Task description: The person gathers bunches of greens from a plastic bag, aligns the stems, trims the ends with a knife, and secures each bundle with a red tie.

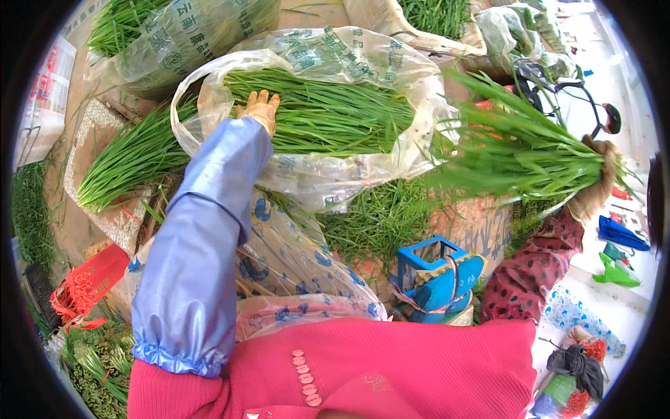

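Note:
An open clear plastic bag (335,55) with printed writing lies before me, filled with long green leaves that look like garlic chives (340,118). My left hand (260,109), in a tan glove below a blue sleeve cover, rests on the leaves near the bag's left end, fingers apart and holding nothing. Out to the right, my right hand (602,167) wears a brownish glove and grips a loose bunch of chives (523,141) by one end. The bunch's leaf tips fan leftward towards the bag and are blurred. Another bundle of chives (133,157) sticks out left of the bag.
A blue plastic stool (432,251) with a tied-on cushion stands near my lap. Scattered green trimmings (377,225) cover the floor beyond it. Red ties (86,285) lie at left. A second filled bag (193,42) and a lined crate (445,39) sit at the back.

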`<state>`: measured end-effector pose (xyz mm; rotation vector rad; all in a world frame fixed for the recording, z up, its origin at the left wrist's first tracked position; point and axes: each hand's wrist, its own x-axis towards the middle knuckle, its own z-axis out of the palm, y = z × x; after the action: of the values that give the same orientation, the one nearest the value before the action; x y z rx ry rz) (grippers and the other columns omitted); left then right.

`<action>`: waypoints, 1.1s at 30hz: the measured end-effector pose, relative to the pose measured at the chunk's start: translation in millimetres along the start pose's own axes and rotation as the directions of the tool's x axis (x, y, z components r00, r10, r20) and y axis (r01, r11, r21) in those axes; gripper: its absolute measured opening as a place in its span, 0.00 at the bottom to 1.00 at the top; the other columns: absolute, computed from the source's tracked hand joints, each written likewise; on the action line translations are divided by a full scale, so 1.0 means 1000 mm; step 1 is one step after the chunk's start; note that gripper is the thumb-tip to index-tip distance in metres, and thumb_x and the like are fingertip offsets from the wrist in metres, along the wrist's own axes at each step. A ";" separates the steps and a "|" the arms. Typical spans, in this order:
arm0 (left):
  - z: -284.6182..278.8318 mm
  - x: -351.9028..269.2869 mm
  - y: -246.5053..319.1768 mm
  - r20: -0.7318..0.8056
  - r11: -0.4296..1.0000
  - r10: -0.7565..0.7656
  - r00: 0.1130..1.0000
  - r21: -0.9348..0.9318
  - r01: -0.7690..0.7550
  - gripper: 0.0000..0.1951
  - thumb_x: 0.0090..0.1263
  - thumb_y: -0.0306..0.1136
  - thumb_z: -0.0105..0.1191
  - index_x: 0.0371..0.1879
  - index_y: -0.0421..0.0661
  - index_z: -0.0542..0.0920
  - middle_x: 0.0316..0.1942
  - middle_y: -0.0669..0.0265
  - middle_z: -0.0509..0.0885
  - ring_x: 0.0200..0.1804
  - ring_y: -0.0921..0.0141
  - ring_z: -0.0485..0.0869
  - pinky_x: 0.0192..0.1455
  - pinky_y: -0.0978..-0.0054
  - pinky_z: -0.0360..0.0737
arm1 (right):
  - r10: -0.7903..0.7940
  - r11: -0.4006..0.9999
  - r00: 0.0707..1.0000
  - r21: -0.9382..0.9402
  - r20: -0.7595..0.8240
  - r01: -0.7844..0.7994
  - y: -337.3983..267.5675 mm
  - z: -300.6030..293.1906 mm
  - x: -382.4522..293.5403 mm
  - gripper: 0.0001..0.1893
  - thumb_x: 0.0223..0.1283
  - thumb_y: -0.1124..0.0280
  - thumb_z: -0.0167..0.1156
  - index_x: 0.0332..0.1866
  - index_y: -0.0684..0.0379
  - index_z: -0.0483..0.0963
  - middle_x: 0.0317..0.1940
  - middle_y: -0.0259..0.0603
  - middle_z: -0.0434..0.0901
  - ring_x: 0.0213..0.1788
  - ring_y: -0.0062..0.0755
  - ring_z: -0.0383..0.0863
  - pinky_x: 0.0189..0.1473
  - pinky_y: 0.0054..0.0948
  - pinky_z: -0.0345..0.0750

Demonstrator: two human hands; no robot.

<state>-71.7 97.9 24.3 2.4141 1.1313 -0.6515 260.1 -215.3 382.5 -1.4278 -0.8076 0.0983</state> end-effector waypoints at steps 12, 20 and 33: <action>-0.048 -0.212 0.117 0.146 0.299 0.912 0.383 -0.876 -0.378 0.43 0.63 0.43 0.65 0.73 0.43 0.55 0.68 0.51 0.68 0.69 0.60 0.67 0.70 0.63 0.66 | -0.080 0.993 0.979 -0.096 -0.186 0.063 0.012 0.031 -0.060 0.10 0.59 0.74 0.63 0.44 0.67 0.76 0.33 0.41 0.82 0.34 0.34 0.82 0.39 0.30 0.79; -0.054 -0.252 0.171 -0.501 -0.594 0.746 0.439 -0.798 0.100 0.31 0.72 0.57 0.46 0.68 0.52 0.63 0.64 0.66 0.71 0.63 0.69 0.70 0.63 0.63 0.68 | -0.308 0.894 0.950 0.354 0.043 0.274 -0.038 0.192 -0.144 0.14 0.56 0.81 0.60 0.47 0.67 0.70 0.35 0.43 0.81 0.38 0.31 0.82 0.47 0.33 0.79; -0.098 -0.296 -0.018 -0.526 -0.884 -0.271 0.806 -0.195 -0.425 0.11 0.66 0.32 0.57 0.43 0.39 0.80 0.37 0.61 0.86 0.36 0.64 0.85 0.43 0.67 0.84 | -0.461 0.881 0.561 0.281 0.688 0.380 -0.057 0.287 -0.250 0.25 0.52 0.79 0.65 0.57 0.61 0.69 0.53 0.46 0.78 0.53 0.39 0.79 0.60 0.36 0.74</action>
<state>-229.0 -18.5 267.5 0.1953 0.2151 1.1760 -103.4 -115.4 305.5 -1.0255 -1.7947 0.3657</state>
